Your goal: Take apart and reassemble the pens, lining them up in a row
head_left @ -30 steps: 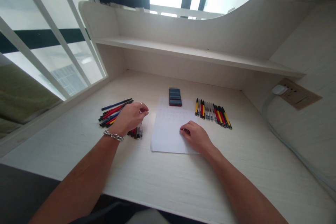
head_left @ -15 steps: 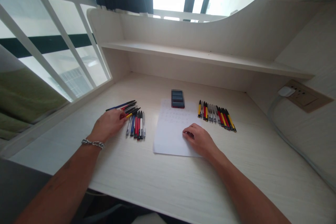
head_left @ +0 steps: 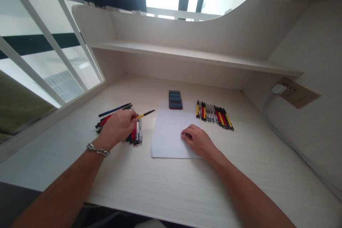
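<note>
My left hand (head_left: 119, 125) is closed on a yellow and black pen (head_left: 146, 114), whose dark tip points right towards the paper. Beneath and beside that hand lies a loose group of blue, red and dark pens (head_left: 114, 109). A row of red, white and clear pens (head_left: 137, 133) is partly covered by its fingers. My right hand (head_left: 199, 140) rests with curled fingers on a white sheet of paper (head_left: 165, 142); no object shows in it. To its upper right lies a neat row of yellow, red, clear and black pens (head_left: 213, 115).
A small dark box-like object (head_left: 175, 99), blurred, sits at the top edge of the paper. Behind the desk (head_left: 149, 178) runs a low shelf (head_left: 187, 55). On the right wall a white plug (head_left: 279, 88) with a cable (head_left: 283, 133) sits in a socket panel (head_left: 300, 94).
My left hand has drawn the yellow and black pen out of the loose pens and moved right with it. My right hand stays on the paper. The view has shifted slightly.
</note>
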`<state>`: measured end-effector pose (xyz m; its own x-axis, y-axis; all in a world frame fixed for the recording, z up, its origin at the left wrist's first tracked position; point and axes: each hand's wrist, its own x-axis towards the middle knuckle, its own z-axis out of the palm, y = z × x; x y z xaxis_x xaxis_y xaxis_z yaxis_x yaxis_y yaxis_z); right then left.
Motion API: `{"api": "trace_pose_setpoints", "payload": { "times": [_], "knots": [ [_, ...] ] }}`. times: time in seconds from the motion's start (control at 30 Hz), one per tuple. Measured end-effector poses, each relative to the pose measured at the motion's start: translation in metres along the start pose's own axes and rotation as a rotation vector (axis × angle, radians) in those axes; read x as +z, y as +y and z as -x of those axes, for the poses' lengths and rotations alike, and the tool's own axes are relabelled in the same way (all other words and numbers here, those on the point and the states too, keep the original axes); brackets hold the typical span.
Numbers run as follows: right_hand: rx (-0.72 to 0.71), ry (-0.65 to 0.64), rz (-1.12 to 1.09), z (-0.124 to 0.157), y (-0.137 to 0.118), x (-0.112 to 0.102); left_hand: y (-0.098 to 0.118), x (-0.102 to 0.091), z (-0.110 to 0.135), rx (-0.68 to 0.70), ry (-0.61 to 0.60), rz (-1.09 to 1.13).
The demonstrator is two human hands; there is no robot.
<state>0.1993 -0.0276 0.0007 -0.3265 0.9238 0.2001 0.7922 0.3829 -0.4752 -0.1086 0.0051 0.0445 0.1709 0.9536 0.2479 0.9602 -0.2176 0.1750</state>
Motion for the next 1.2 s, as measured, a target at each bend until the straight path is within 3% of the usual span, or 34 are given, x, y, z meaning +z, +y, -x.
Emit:
{"api": "trace_pose_setpoints", "payload": {
  "times": [0.2, 0.33, 0.77, 1.2],
  "knots": [
    [-0.032, 0.022, -0.008, 0.002, 0.0, -0.007, 0.077, 0.03, -0.015, 0.277, -0.093, 0.12],
    [-0.035, 0.071, -0.011, 0.003, 0.001, -0.012, 0.099, 0.047, -0.022, 0.338, -0.116, 0.116],
    [0.024, 0.197, -0.008, -0.002, 0.014, -0.013, 0.094, 0.056, -0.017, 0.308, -0.113, 0.218],
    [0.065, 0.23, -0.011, -0.004, 0.022, -0.014, 0.067, 0.055, -0.018, 0.269, -0.115, 0.315]
  ]
}}
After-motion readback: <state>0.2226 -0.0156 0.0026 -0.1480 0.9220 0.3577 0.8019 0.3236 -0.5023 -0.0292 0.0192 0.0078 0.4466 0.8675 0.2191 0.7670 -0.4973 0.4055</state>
